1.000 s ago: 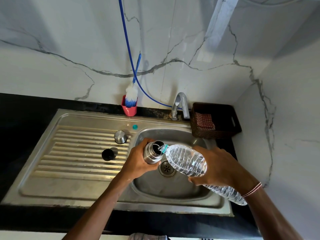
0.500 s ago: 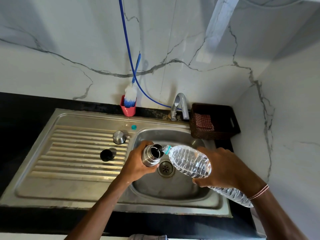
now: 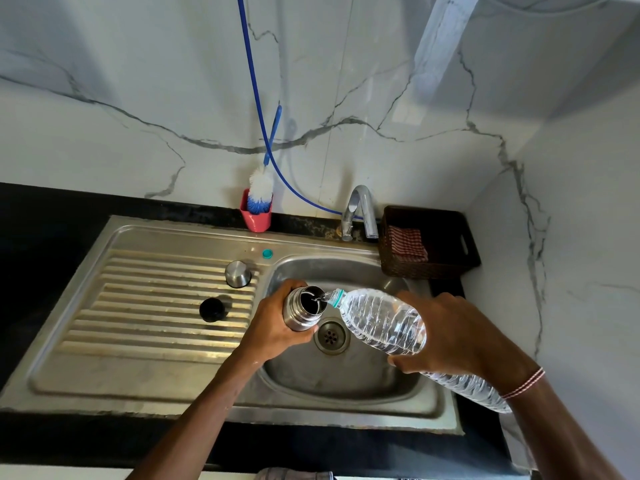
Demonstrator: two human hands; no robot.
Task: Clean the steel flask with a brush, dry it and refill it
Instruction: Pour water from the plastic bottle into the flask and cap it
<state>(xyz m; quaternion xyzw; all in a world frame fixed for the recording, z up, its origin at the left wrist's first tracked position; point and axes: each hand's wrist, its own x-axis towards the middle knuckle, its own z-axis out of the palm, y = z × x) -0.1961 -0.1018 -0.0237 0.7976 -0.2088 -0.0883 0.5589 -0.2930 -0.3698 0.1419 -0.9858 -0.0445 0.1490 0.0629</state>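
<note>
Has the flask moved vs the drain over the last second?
No. The flask sits just up-left of the drain, over the basin, as before; the whole view shifted slightly.

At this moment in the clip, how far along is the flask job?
Brushing looks done: the brush stands in its pink cup. Refilling is in hand: the left hand holds the open steel flask over the sink while the right hand pours from the plastic bottle. Left: refitting the steel cap and black stopper from the drainboard.

flask point(image 3: 300, 311) lower body hidden by left hand point(image 3: 273, 327), bottle point(image 3: 384, 323) middle behind right hand point(image 3: 457, 336)
</note>
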